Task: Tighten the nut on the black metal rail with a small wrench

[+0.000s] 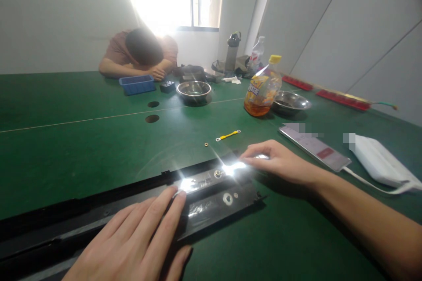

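Observation:
A long black metal channel (pixel 211 217) lies slantwise on the green table in front of me. A shiny strip (pixel 201 181) runs inside its right end, with a small round nut or stud (pixel 217 174) on it. My left hand (pixel 135 232) rests flat on the channel, fingers stretched out, their tips at the strip. At the channel's far right end, my right hand (pixel 280 160) has thumb and fingers pinched together; glare hides what is between them. Just beyond lie a yellow cable with ring terminals (pixel 228 135) and a small brass-coloured nut (pixel 206 144).
A phone (pixel 314 147) on a white cable and a white power bank (pixel 379 158) lie right. Farther back are steel bowls (pixel 194 100), a juice bottle (pixel 259 96) and a blue bin (pixel 136 85). A person (pixel 141 55) leans on the table's far side.

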Motion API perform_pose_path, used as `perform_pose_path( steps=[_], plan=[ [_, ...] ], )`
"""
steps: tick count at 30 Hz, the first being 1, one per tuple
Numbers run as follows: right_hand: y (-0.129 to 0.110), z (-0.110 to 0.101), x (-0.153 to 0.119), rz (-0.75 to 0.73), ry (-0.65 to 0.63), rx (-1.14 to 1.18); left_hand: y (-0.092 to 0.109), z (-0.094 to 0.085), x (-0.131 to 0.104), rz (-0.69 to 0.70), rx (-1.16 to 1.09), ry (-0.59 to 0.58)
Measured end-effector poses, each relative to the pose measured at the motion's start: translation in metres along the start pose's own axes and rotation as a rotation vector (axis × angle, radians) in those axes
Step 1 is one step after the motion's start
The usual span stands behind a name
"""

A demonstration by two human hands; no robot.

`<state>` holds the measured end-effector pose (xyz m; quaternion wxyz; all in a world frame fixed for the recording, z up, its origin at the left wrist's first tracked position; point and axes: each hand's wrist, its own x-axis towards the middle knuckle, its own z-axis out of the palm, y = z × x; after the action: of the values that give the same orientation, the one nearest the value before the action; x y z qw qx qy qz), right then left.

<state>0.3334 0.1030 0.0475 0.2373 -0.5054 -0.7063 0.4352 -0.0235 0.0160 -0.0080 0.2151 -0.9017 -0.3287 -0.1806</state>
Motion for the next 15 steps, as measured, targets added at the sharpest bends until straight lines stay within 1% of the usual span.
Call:
perform_pose_path(
  steps=[5,10,15],
  plan=[
    [-0.0002,0.0000,-0.0004,-0.003,0.022,0.008,0.0004,0.0005,-0.0004,-0.001,0.003,0.001],
    [0.0011,-0.0005,0.0005,-0.005,-0.005,-0.005,0.0009,0.0002,-0.0004,-0.020,0.008,-0.005],
    [-0.0006,-0.0004,0.0003,0.000,0.001,0.001,0.0015,0.0019,-0.0002,-0.007,0.005,-0.007]
  ],
)
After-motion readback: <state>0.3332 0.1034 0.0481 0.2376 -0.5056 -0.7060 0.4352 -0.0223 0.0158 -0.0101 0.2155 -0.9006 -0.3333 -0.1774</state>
